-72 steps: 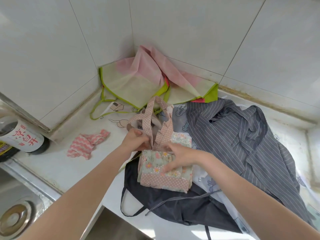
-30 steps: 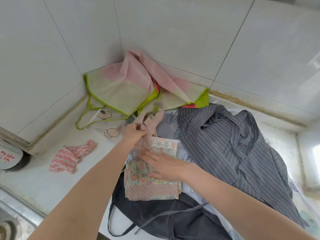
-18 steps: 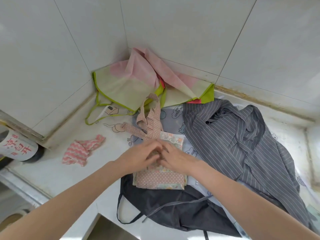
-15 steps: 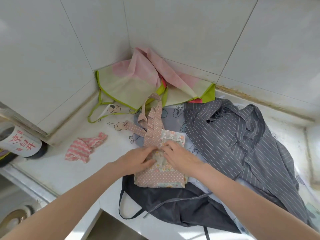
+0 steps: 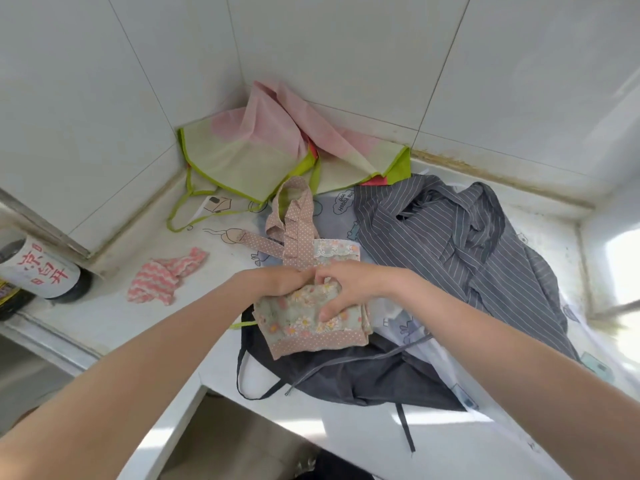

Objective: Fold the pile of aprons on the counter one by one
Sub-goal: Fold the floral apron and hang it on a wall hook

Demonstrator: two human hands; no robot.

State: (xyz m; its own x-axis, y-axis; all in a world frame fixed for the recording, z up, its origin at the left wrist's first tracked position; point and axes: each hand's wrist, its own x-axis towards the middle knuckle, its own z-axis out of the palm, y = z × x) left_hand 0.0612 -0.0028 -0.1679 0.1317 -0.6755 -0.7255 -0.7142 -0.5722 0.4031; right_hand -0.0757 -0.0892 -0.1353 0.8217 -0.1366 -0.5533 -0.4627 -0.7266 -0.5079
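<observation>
Head view: floral apron (image 5: 311,317) folded into a small packet near the counter (image 5: 86,320) front edge, lying on a dark apron (image 5: 363,372). Left hand (image 5: 277,282) curls on its top edge where the dotted straps (image 5: 294,233) start; exact grip hidden. Right hand (image 5: 349,285) presses the packet, thumb on top, fingers bent round fabric. First apron nearly done, straps still loose. Left to fold, by the look: dark one, striped grey apron (image 5: 460,244) toward right edge, green-pink apron (image 5: 249,154) in back corner.

One head-worn view looks steeply down, close over the counter (image 5: 90,323) corner.
</observation>
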